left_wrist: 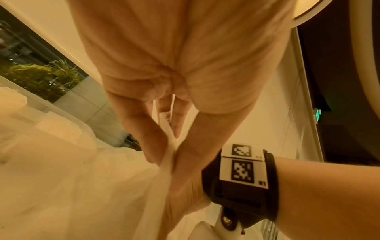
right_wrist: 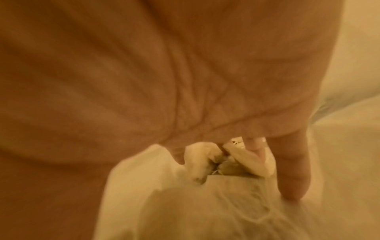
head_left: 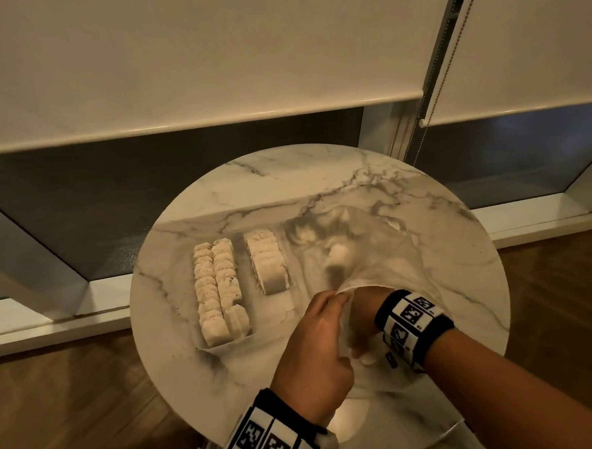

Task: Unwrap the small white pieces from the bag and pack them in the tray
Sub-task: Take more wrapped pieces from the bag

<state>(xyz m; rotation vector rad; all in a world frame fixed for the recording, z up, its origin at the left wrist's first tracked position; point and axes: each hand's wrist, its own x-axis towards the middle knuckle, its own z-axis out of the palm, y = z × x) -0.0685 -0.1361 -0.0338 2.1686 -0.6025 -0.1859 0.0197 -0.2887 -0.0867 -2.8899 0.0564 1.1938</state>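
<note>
Step in hand, as I judge it: fishing the next wrapped piece out of the clear plastic bag (head_left: pixel 368 251) on the round marble tabletop (head_left: pixel 320 182). To do it well, keep the bag mouth held up and wide with one hand so the other can reach in, take a single piece, and pull out without dragging the film across the tray (head_left: pixel 222 345).

Left hand (head_left: pixel 314 347): fingers (left_wrist: pixel 141 129) together, pinching the bag's near edge between thumb and fingertips, film drawn taut.

Right hand (head_left: pixel 364 310): pushed into the bag mouth. Right wrist view shows fingers (right_wrist: pixel 292 170) curled in among crumpled white wrapping; whether they grip a piece I cannot tell, blurred.

Small white pieces (head_left: pixel 219 286): two long rows in the tray, left of the bag. A separate stack (head_left: pixel 267 263) stands between tray rows and bag. A few pale lumps (head_left: pixel 337 256) inside the bag.
</note>
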